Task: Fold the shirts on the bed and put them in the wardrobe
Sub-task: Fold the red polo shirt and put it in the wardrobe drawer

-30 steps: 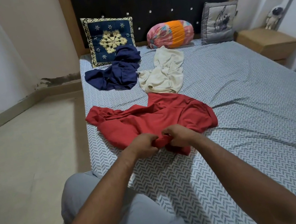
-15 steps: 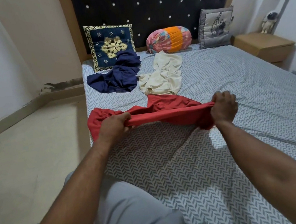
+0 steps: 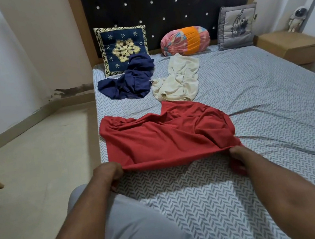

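I find the red shirt (image 3: 165, 138) at centre frame, lying on the bed (image 3: 272, 102) with its near hem lifted and stretched taut. My left hand (image 3: 109, 174) pinches the hem's left corner. My right hand (image 3: 238, 158) grips the right corner, with spare cloth bunched under it.

Risks noted:
- The far half of the shirt is rumpled. A fold made now would likely trap those creases and come out crooked.
- The bunched cloth at the right means uneven tension, so the hem may skew.
- The collar appears to touch the cream shirt (image 3: 177, 79) above it, and a pull could drag that shirt along.
- The left sleeve sits at the bed's edge and could slide off.

The blue shirt (image 3: 130, 80) in the upper centre lies unfolded. No wardrobe is in view.
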